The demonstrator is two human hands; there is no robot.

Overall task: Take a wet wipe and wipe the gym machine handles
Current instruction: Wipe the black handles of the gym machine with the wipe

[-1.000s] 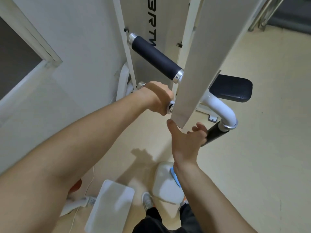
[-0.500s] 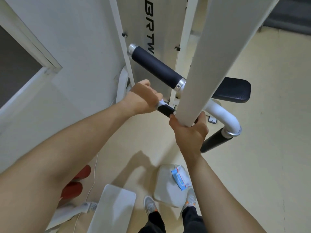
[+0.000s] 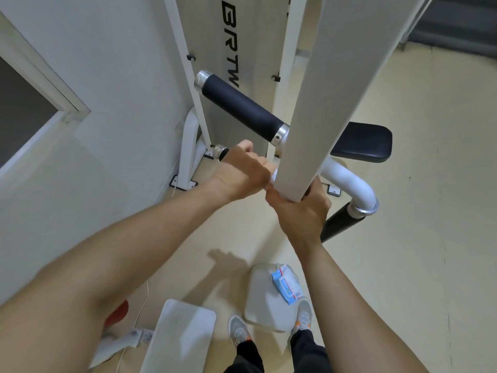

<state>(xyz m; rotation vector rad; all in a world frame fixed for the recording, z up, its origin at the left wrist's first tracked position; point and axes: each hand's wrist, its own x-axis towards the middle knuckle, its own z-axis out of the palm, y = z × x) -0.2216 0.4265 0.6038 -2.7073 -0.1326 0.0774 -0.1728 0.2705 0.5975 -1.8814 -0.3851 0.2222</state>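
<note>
My left hand [image 3: 242, 170] is closed around the lower black handle [image 3: 222, 152], whose metal end cap shows just left of my knuckles. A bit of white wet wipe [image 3: 273, 180] sticks out of the fist next to the white machine arm [image 3: 322, 103]. My right hand [image 3: 301, 214] grips the bottom end of that arm from below. The longer upper black handle [image 3: 242, 109] runs diagonally above, untouched. A third black handle [image 3: 338, 223] juts down from the curved white tube to the right of my right hand.
A blue wet wipe pack [image 3: 286, 284] lies on a white pad [image 3: 263, 310] by my feet. Another white pad [image 3: 183, 335] sits lower left. A black seat pad [image 3: 363, 144] is behind the arm. A wall and the machine's weight cover stand to the left and ahead.
My left hand slid right along the lower handle toward the white arm, covering the black part seen before. My right hand, open a second ago, closed on the arm's end.
</note>
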